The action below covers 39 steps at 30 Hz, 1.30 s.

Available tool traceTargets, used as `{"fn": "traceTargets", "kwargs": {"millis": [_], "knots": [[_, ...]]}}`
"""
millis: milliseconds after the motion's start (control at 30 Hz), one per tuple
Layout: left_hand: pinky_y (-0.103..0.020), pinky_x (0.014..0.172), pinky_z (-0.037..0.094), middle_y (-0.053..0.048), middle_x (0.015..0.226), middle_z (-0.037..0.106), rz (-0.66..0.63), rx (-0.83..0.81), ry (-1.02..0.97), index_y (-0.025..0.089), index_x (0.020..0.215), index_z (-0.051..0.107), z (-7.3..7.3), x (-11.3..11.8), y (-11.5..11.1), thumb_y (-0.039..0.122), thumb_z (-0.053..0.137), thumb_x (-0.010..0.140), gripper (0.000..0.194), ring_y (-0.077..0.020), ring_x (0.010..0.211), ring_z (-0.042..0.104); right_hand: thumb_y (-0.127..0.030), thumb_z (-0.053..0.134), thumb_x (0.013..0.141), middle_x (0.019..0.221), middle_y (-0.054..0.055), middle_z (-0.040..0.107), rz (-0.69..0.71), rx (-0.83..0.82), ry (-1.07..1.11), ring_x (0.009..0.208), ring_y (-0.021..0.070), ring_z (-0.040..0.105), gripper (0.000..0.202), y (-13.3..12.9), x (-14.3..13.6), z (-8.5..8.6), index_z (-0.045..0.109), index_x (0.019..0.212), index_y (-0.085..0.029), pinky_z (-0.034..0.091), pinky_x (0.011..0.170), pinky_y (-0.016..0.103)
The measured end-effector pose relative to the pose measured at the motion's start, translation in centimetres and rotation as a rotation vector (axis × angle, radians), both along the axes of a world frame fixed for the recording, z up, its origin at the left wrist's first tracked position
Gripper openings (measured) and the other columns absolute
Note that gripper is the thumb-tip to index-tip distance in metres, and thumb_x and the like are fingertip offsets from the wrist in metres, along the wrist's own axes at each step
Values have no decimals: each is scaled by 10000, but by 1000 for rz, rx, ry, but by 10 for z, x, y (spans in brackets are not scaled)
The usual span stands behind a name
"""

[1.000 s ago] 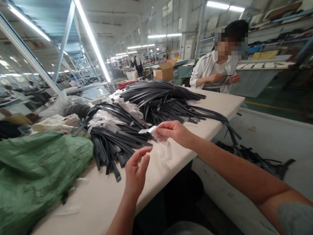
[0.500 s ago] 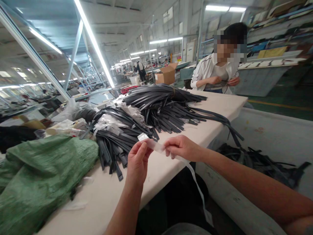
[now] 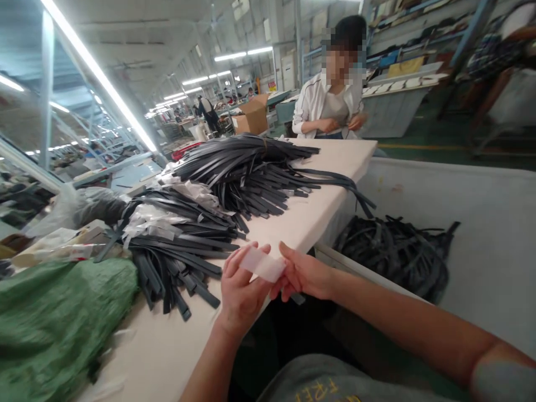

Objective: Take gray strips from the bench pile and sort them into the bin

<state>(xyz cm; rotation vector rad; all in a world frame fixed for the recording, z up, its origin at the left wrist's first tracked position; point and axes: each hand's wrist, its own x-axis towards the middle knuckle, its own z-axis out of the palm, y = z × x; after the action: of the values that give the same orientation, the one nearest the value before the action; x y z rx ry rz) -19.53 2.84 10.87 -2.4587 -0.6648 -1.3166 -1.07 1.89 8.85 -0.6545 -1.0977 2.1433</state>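
A whitish, slightly see-through strip [image 3: 263,264] lies across the fingers of my left hand [image 3: 243,290], which are curled around it. At the strip's right end is my right hand [image 3: 307,273], its thumb raised and its fingers bent against the strip. Those fingers partly hide how the strip is gripped. A small pale grey end [image 3: 298,298] shows just below the right fingers; I cannot tell whether it belongs to the same strip. Beyond my left hand, flat dark grey straps [image 3: 176,251] lie in a heap on the table [image 3: 276,234], with crumpled white wrapping [image 3: 153,220] on top.
A larger strap bundle [image 3: 234,162] lies farther back. Right of the table stands a pale bin [image 3: 481,234] holding loose dark straps [image 3: 402,257]. Green woven cloth [image 3: 62,318] covers the table's left side. Across the table, a person in a white jacket [image 3: 307,109] handles something small.
My view has swung right and down. Both hands were pinching the strip, with a long tail hanging; now it lies over my left fingers, the tail is mostly unseen, and my right thumb is raised.
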Motion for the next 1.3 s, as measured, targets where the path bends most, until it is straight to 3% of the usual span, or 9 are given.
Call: {"fn": "traceTargets", "kwargs": {"millis": [100,167,300,367,433,500,733,1100,1300], "knots": [[-365,999,470,-1,1187,695,-34,24,94,341,929,725,-6,7,-6,133,697,797,248,-203,1194,572,-592,633,798,699,25,647,-199,28,23,588,97,568,471,5,0,0,669,751,-124,433,499,173],[-374,1024,455,-26,1239,667,-39,-116,25,335,1090,685,-14,12,-13,141,664,824,330,-209,1219,553,-490,706,769,651,-7,619,-346,104,-26,525,61,509,372,8,4,3,672,734,-121,376,466,153],[-400,937,513,-102,1224,665,-79,-906,-401,206,1190,625,-37,27,-30,342,487,937,319,-243,1131,612,-521,637,816,612,-10,612,-537,254,-168,465,58,467,403,14,13,3,698,774,-124,330,426,175],[-368,867,537,-98,1106,717,-141,-1322,-521,177,1155,644,-49,38,-36,433,528,905,377,-234,1000,668,-508,619,829,631,-5,625,-584,296,-214,456,61,472,394,18,15,-2,710,819,-125,340,421,185],[-342,817,542,-85,960,752,-180,-1595,-555,156,1097,679,-60,46,-42,461,643,823,412,-211,847,695,-494,605,835,649,-2,634,-617,320,-249,448,63,483,383,22,18,-8,712,841,-126,348,411,188],[-317,750,541,-72,839,753,-183,-1734,-589,136,1029,706,-67,52,-48,454,690,783,403,-179,722,686,-480,586,844,655,4,641,-633,341,-284,444,66,495,375,26,20,-14,708,834,-125,351,398,185],[-326,747,522,-99,899,754,-268,-1854,-705,143,1234,563,-64,48,-58,490,579,861,510,-197,748,710,-433,569,851,621,-3,634,-619,356,-359,427,66,499,342,30,21,-24,699,805,-120,347,382,179],[-308,759,494,-48,798,727,-226,-1789,-584,164,974,578,-75,42,-55,414,564,878,268,-171,754,659,-465,559,849,645,1,638,-592,321,-402,438,68,504,370,32,18,-31,694,836,-120,352,398,186],[-329,687,505,-56,681,710,-159,-1809,-494,170,828,635,-107,51,-48,492,556,837,331,-187,644,633,-535,516,849,604,13,628,-543,333,-455,399,85,477,447,34,14,-42,684,825,-122,327,376,201]]}}
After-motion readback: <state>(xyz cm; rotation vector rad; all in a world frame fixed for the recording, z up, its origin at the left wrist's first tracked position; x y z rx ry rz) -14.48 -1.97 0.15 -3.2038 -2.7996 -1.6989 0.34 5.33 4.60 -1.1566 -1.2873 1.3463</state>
